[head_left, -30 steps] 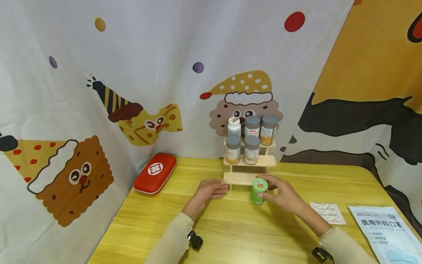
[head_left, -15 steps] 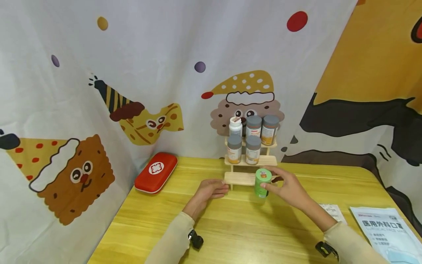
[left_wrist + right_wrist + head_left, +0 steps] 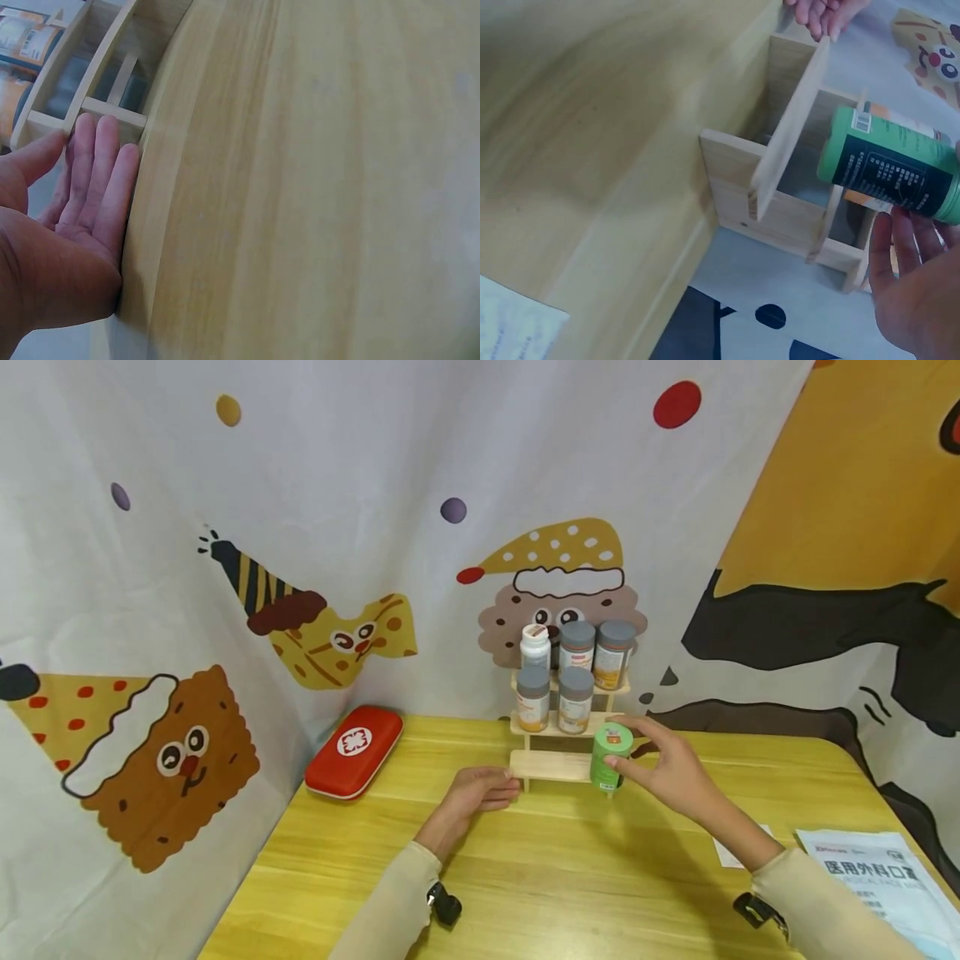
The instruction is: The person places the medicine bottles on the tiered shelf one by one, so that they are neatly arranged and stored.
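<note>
A light wooden three-tier rack point(image 3: 550, 765) stands on the table. My right hand point(image 3: 674, 770) grips a green bottle point(image 3: 612, 757) between thumb and fingers, at the right end of the lowest shelf. In the right wrist view the green bottle point(image 3: 891, 163) shows a dark label and hangs clear of the lowest shelf; my right hand point(image 3: 922, 289) is partly cut off. My left hand point(image 3: 472, 795) touches the left end of that shelf with its fingertips. In the left wrist view the fingers of my left hand point(image 3: 82, 202) are fairly straight.
Grey-capped bottles point(image 3: 575, 700) stand on the middle shelf, with more and a white bottle point(image 3: 535, 648) on top. A red case point(image 3: 354, 752) lies at left. At right are a mask packet point(image 3: 873, 868) and a small white sheet point(image 3: 726, 855), partly hidden by my right arm.
My right hand has lifted the green bottle from in front of the rack and carried it up and rightward to the lowest shelf's right end. My left hand has stayed at the shelf's left end.
</note>
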{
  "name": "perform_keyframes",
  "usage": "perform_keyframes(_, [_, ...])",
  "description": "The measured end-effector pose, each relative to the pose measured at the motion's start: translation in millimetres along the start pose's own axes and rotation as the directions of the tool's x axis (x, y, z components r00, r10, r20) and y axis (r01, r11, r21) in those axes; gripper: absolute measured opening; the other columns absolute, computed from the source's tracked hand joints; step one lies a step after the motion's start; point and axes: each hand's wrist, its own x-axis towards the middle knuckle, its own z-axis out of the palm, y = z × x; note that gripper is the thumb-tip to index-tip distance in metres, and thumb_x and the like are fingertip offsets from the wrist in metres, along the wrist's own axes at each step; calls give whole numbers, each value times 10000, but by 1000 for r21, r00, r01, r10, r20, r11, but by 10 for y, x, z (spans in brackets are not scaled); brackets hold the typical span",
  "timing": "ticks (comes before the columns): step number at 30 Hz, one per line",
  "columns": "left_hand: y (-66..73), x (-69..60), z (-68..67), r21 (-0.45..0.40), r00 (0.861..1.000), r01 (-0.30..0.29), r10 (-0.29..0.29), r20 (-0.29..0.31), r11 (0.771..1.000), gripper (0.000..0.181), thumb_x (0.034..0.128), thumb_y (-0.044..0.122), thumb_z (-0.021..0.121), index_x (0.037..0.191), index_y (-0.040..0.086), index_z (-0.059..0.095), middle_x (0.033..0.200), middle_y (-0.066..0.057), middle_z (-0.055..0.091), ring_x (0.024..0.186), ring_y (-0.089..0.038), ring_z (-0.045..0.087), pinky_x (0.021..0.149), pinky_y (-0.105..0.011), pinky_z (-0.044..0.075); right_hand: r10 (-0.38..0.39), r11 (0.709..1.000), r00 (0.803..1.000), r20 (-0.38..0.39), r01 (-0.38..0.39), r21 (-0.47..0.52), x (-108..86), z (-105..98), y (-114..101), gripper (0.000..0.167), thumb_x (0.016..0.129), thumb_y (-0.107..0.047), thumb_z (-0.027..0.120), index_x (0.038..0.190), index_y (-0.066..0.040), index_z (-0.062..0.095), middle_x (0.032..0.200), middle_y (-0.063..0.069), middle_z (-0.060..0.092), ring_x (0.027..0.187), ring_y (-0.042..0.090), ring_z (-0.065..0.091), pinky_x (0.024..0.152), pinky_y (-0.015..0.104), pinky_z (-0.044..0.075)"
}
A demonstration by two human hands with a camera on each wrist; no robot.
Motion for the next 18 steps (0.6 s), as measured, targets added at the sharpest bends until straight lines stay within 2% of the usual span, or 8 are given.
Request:
perform_keyframes(8, [4,0,2,7,1000,-1,1,-6,1000,376,1039,214,686,1312,-44,667,1175,-158,799,1028,-228,799,920,-358,667,-19,1000,992,-127,20,9,163,-81,-7,585,914,-207,858,1445,-139,622,1195,13,711,980,-65,605,783,148,559])
perform_keyframes(14, [1,-2,4,16,1000,-7,8,-6,1000,379,1042,221,684,1311,-46,671,1182,-164,797,1034,-220,797,919,-357,668,29,1000,977,-209,-27,12,259,-74,-35,583,930,-238,844,1456,-135,614,1217,69,716,925,-111,607,748,127,563])
perform_keyframes(18, [-5,-2,5,14,1000,-6,6,-9,1000,374,1040,219,686,1304,-47,674,1177,-165,798,1025,-214,798,919,-361,668,58,998,963,-263,-63,-11,325,-33,-38,586,948,-275,825,1465,-118,599,1224,106,705,925,-6,647,728,49,516])
